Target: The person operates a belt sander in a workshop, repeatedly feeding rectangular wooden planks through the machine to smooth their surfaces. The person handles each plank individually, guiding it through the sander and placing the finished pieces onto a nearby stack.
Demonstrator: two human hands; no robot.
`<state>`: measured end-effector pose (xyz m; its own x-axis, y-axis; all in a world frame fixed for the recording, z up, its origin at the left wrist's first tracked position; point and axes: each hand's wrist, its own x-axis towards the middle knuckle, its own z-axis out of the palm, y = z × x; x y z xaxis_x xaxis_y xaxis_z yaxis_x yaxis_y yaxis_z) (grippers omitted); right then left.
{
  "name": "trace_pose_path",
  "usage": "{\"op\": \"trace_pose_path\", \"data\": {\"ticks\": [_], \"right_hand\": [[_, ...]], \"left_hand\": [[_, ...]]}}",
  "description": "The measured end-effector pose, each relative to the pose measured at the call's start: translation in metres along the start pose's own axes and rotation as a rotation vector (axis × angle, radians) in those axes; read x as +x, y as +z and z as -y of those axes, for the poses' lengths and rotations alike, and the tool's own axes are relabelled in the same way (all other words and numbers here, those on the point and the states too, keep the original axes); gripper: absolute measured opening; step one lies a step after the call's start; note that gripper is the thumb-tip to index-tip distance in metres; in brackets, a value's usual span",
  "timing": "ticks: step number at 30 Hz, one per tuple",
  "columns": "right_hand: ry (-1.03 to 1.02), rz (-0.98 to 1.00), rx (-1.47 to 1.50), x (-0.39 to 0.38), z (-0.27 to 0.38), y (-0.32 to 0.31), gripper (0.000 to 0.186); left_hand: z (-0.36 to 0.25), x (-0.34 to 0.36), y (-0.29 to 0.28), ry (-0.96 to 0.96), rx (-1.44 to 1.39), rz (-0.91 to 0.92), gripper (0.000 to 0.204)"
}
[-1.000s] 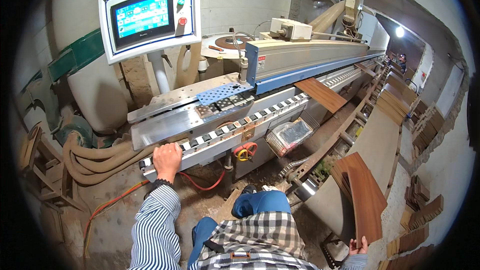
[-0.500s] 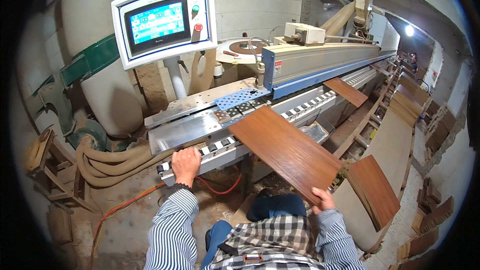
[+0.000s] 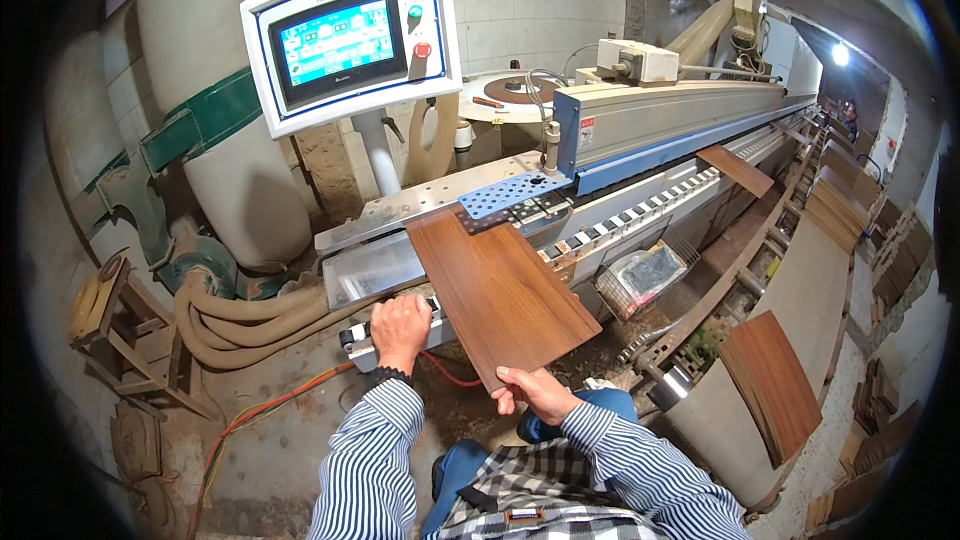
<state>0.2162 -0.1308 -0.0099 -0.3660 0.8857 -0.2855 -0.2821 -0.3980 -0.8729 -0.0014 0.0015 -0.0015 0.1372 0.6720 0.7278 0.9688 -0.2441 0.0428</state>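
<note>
My right hand pinches the near corner of a brown wood-grain board, thumb on top and fingers beneath. The board's far end rests on the machine's metal bed, its far edge up against the blue perforated plate. My left hand is closed over the near end of the black-and-white roller rail, just left of the board; its fingertips are hidden. Farther along the long edge-banding machine, a second brown board sticks out from under the beam.
A control panel with a lit screen stands at the left. Stacked boards lie on the bench at right, beside a roller conveyor. Grey hoses and a wooden stool are on the left; a wire basket hangs by the machine.
My right hand has swung left with the board, turning it and bringing its far end onto the metal bed. My left hand stays on the rail. The second board has slid farther along.
</note>
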Motion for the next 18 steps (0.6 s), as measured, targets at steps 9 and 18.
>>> {"op": "trace_pose_path", "data": {"ticks": [9, 18], "right_hand": [[-0.068, -0.064, 0.038, 0.004, -0.009, 0.003, 0.038], [-0.078, -0.121, 0.039, -0.001, -0.004, 0.000, 0.038]], "left_hand": [[-0.001, 0.001, -0.002, -0.004, 0.013, 0.011, 0.026], [-0.002, 0.001, -0.004, 0.006, 0.036, 0.006, 0.027]]}}
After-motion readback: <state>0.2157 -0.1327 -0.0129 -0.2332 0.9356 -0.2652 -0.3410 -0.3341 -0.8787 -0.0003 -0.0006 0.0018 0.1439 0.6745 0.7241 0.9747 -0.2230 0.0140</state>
